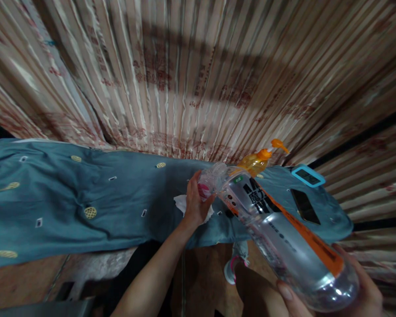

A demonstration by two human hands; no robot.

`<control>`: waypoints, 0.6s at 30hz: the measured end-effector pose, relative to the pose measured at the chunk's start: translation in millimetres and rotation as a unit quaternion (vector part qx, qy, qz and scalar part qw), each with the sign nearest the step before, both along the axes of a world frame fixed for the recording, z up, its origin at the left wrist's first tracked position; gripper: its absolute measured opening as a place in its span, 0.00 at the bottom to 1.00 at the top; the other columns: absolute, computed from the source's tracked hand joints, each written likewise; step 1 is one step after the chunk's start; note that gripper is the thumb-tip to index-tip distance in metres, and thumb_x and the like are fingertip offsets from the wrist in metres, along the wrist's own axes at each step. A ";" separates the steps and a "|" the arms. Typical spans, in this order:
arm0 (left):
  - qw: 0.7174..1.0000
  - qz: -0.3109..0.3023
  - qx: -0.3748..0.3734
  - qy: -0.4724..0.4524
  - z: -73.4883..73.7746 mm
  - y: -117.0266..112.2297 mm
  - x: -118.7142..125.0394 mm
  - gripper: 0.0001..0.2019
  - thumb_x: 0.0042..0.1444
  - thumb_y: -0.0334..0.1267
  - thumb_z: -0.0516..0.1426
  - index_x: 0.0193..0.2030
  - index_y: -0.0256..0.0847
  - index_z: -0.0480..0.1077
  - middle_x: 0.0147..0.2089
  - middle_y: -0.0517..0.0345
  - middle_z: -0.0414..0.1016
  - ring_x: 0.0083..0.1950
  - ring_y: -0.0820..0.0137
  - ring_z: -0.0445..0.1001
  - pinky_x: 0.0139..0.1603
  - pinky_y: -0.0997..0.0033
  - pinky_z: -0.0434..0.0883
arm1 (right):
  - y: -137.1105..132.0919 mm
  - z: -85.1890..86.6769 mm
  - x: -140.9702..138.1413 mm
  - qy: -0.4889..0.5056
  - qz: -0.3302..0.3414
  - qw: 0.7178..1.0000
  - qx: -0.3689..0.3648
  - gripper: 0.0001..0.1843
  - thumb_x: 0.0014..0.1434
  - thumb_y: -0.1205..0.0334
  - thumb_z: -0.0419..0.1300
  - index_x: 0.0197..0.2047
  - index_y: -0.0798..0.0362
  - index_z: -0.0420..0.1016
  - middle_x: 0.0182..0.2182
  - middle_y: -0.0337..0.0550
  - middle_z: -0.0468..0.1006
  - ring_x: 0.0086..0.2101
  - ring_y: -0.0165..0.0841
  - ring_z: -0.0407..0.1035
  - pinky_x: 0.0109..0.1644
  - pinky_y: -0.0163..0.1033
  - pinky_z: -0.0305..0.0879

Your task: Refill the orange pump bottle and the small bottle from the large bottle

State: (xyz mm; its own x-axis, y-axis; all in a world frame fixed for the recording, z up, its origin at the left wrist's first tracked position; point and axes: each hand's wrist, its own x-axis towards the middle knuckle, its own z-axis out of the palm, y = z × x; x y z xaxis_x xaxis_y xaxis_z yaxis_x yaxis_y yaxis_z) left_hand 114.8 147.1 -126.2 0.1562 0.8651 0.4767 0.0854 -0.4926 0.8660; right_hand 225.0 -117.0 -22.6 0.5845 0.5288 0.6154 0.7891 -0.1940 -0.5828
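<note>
My right hand [366, 281] is closed around the base of a large clear plastic drink bottle [277, 233] with a silver and orange label. The bottle tilts with its neck end pointing left, towards my left hand [194, 202]. The fingers of that hand wrap around a small clear plastic bottle [205, 186] with a pink marking. The two bottles meet or overlap in the view; whether their mouths touch I cannot tell. Under my left hand lies a white tissue [181, 203]. Just behind the large bottle is an orange pump bottle [253, 164].
A teal patterned cloth [119, 198] covers the long narrow surface. On its right end lie a blue-framed digital clock [308, 176] and a dark phone [305, 206]. Pleated curtains [185, 79] hang behind. A shoe [230, 269] shows on the floor below.
</note>
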 end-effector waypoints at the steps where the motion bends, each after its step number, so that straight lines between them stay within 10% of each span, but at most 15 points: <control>1: 1.000 0.001 0.001 0.001 -0.4 0.0 0.3 0.39 0.61 0.51 0.68 0.73 0.44 0.58 0.71 0.40 0.71 0.71 0.50 0.72 0.73 0.45 0.69 | 0.7 -1.8 -2.3 0.010 -0.002 1.000 0.003 0.63 0.46 0.39 0.80 0.77 0.51 0.58 0.62 0.59 0.72 0.52 0.55 0.75 0.50 0.59 0.78; 18: 1.000 0.006 0.016 0.011 -2.5 -0.4 0.2 0.40 0.61 0.49 0.68 0.74 0.44 0.57 0.71 0.40 0.70 0.71 0.50 0.72 0.72 0.44 0.69 | 7.1 14.1 6.1 -0.140 0.056 0.989 0.016 0.61 0.51 0.43 0.79 0.80 0.51 0.57 0.57 0.54 0.77 0.46 0.46 0.77 0.46 0.47 0.78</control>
